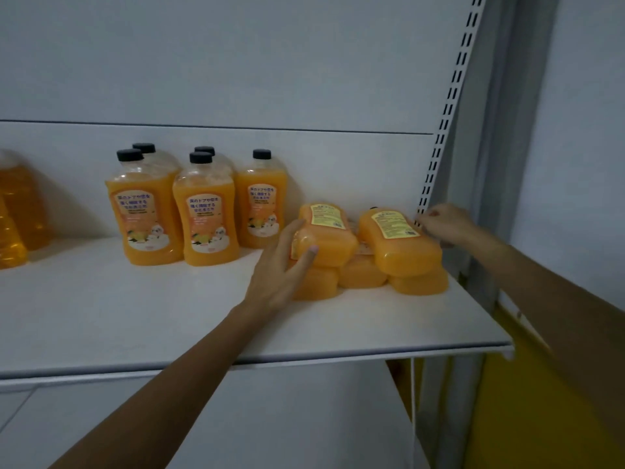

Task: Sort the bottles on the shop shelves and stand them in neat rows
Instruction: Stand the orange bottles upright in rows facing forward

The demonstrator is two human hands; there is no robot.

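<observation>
On white shelf (101,316), upright orange bottles (206,211), Japanese-script labels (203,211)

standing bottles (205,211): orange liquid, black caps, orange-white labels with purple text
lying bottles (399,243): orange, yellow back labels with dark print
far-left bottles (17,211): amber, clear
shelf (135,309): white
back panel (236,62): pale grey-white
slotted upright (449,106): white, black slots

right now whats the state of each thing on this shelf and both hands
standing bottles: five upright, black caps on, two short rows
lying bottles: five on their sides, stacked two on three
top left bottle: on its side, left hand on its base end
left hand: open, fingers spread on that bottle
right hand: by the pile's right end, grip unclear
</observation>
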